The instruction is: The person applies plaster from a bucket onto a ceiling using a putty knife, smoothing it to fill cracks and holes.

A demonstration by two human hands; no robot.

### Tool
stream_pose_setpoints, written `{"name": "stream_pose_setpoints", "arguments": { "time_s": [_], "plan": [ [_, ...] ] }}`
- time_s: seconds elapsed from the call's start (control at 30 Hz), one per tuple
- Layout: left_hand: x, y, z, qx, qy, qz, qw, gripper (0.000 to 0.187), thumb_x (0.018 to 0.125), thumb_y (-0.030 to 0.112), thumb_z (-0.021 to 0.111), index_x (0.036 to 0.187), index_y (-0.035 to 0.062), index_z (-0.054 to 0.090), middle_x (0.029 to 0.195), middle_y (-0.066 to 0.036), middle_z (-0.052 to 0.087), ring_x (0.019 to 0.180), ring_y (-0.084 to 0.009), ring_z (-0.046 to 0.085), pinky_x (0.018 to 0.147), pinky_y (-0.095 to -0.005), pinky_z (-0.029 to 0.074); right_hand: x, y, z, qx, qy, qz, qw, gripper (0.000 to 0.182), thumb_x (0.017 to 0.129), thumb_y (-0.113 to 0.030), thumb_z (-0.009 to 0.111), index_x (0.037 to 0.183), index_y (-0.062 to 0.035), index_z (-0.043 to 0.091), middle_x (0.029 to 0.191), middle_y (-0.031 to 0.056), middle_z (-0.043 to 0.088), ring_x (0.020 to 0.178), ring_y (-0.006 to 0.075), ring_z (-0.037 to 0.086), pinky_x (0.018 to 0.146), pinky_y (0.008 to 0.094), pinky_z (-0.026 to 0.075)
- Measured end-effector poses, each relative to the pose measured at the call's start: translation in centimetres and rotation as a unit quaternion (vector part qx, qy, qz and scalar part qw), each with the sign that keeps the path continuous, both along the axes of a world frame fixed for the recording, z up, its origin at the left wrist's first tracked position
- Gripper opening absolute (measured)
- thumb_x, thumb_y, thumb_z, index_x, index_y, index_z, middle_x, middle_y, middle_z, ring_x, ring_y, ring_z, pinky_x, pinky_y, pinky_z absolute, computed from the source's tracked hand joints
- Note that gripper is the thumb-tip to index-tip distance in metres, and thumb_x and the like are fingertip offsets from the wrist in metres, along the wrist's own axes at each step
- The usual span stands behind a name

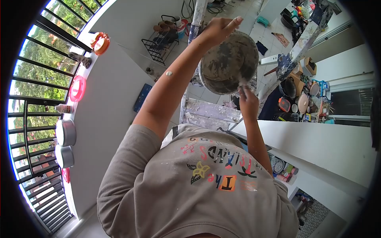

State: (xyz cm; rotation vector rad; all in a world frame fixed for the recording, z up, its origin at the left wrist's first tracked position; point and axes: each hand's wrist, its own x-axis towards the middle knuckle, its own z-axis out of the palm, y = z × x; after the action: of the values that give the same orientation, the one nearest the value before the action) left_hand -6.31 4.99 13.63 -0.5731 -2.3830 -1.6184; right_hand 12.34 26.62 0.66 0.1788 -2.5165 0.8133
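In the head view, a white wall [105, 115] is seen to the left of the left grip. A paint-splattered ladder [212, 108] is set below the grips, its steps shown to the left of the right grip. A basin [224, 59], smeared grey and dark inside, is placed between the two grips with its mouth facing up. The left grip [219, 31] is laid at the basin's far-left rim, a finger extended; whether the rim is pinched cannot be told. The right grip [249, 104] is closed around a blurred tool [243, 85], held over the basin's near-right edge. A pale dab [169, 73] is borne on the left forearm, behind the left grip.
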Motion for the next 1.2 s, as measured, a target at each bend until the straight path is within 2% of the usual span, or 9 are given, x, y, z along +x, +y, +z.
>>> {"name": "stream_pose_setpoints", "arguments": {
  "time_s": [0.3, 0.4, 0.43, 0.47, 0.6, 0.73, 0.9, 0.97, 1.2],
  "plan": [
    [0.8, 0.6, 2.2, 0.044, 0.128, 0.035, 0.99, 0.07, 0.092, 0.059, 0.061, 0.055, 0.0003, 0.053, 0.046, -0.006, 0.039, 0.044, -0.0168, 0.037, 0.046, -0.0367, 0.032, -0.8, -0.7, 1.2, -0.025, -0.13, -0.013, 0.991, 0.034, 0.092, -0.023, 0.066, 0.121, -0.006, 0.069, 0.098, 0.0254, 0.07, 0.091, 0.0423, 0.068, 0.08, 0.0438, 0.054],
    [1.8, -0.5, 1.9, -0.037, 0.15, -0.08, 0.985, 0.063, 0.093, 0.055, 0.061, 0.064, -0.0008, 0.061, 0.05, -0.008, 0.046, 0.047, -0.0192, 0.04, 0.05, -0.0369, 0.034, -0.1, -0.9, 1.2, -0.118, -0.204, -0.03, 0.971, 0.04, 0.093, -0.025, 0.066, 0.125, -0.0004, 0.065, 0.111, 0.0267, 0.068, 0.105, 0.0403, 0.066, 0.091, 0.0414, 0.051],
    [2.2, -0.9, 2.1, -0.079, 0.167, -0.119, 0.976, 0.061, 0.093, 0.054, 0.061, 0.066, -0.0009, 0.064, 0.051, -0.009, 0.049, 0.048, -0.0194, 0.043, 0.051, -0.0369, 0.036, -0.4, -0.2, -0.2, -0.129, -0.194, -0.029, 0.972, 0.041, 0.093, -0.025, 0.068, 0.125, 0.0, 0.065, 0.096, 0.0209, 0.066, 0.087, 0.0304, 0.061, 0.076, 0.0376, 0.049],
    [2.7, -1.4, 2.3, -0.079, 0.115, -0.169, 0.976, 0.052, 0.09, 0.054, 0.065, 0.097, 0.0028, 0.075, 0.082, -0.018, 0.069, 0.076, -0.0227, 0.065, 0.072, -0.0364, 0.05, -0.7, 0.5, -1.6, -0.14, -0.184, -0.028, 0.973, 0.042, 0.093, -0.026, 0.069, 0.125, 0.0003, 0.065, 0.082, 0.0151, 0.065, 0.069, 0.0205, 0.055, 0.062, 0.0338, 0.046],
    [1.2, -0.7, 0.2, -0.145, -0.012, -0.226, 0.963, 0.092, 0.078, 0.062, 0.073, 0.151, 0.0142, 0.043, 0.149, -0.018, 0.047, 0.141, -0.0365, 0.04, 0.117, -0.046, 0.032, 0.1, -0.1, -0.7, -0.231, -0.211, -0.036, 0.949, 0.044, 0.093, -0.025, 0.071, 0.128, 0.0011, 0.064, 0.064, 0.002, 0.056, 0.052, 0.0077, 0.047, 0.045, 0.0277, 0.04],
    [-0.2, 1.5, -2.2, -0.103, 0.175, -0.11, 0.973, 0.093, 0.079, 0.062, 0.072, 0.15, 0.0116, 0.039, 0.138, -0.022, 0.057, 0.129, -0.0381, 0.052, 0.106, -0.0484, 0.042, 0.8, -0.9, -0.3, -0.331, -0.31, -0.02, 0.891, 0.048, 0.094, -0.024, 0.069, 0.134, 0.0005, 0.059, 0.07, 0.0029, 0.059, 0.052, 0.0063, 0.046, 0.047, 0.0273, 0.042],
    [-0.1, 0.3, -3.2, -0.027, 0.156, 0.136, 0.978, 0.042, 0.097, 0.045, 0.058, 0.098, 0.0032, 0.056, 0.1, -0.023, 0.061, 0.092, -0.0387, 0.063, 0.075, -0.0502, 0.048, 1.0, -1.5, -1.2, -0.099, -0.131, -0.061, 0.985, 0.046, 0.095, -0.025, 0.065, 0.136, -0.005, 0.058, 0.1, 0.0251, 0.072, 0.083, 0.0305, 0.072, 0.076, 0.0373, 0.053],
    [3.8, 0.6, -2.5, -0.068, 0.203, 0.174, 0.961, 0.04, 0.101, 0.042, 0.049, 0.101, 0.0026, 0.056, 0.103, -0.027, 0.058, 0.095, -0.0476, 0.057, 0.08, -0.0517, 0.047, 0.7, -1.3, -0.2, -0.141, -0.142, -0.074, 0.977, 0.046, 0.095, -0.026, 0.065, 0.135, -0.0035, 0.059, 0.102, 0.0262, 0.071, 0.086, 0.0334, 0.071, 0.078, 0.038, 0.053],
    [10.8, 1.7, -3.2, 0.115, 0.106, 0.203, 0.967, 0.057, 0.089, 0.044, 0.072, 0.12, 0.001, 0.049, 0.113, -0.018, 0.048, 0.113, -0.0326, 0.048, 0.095, -0.041, 0.042, 0.3, 0.6, 0.1, -0.16, -0.106, -0.07, 0.979, 0.044, 0.096, -0.028, 0.065, 0.126, 0.0038, 0.062, 0.111, 0.031, 0.067, 0.101, 0.0396, 0.068, 0.088, 0.0411, 0.051]
  ]
}}
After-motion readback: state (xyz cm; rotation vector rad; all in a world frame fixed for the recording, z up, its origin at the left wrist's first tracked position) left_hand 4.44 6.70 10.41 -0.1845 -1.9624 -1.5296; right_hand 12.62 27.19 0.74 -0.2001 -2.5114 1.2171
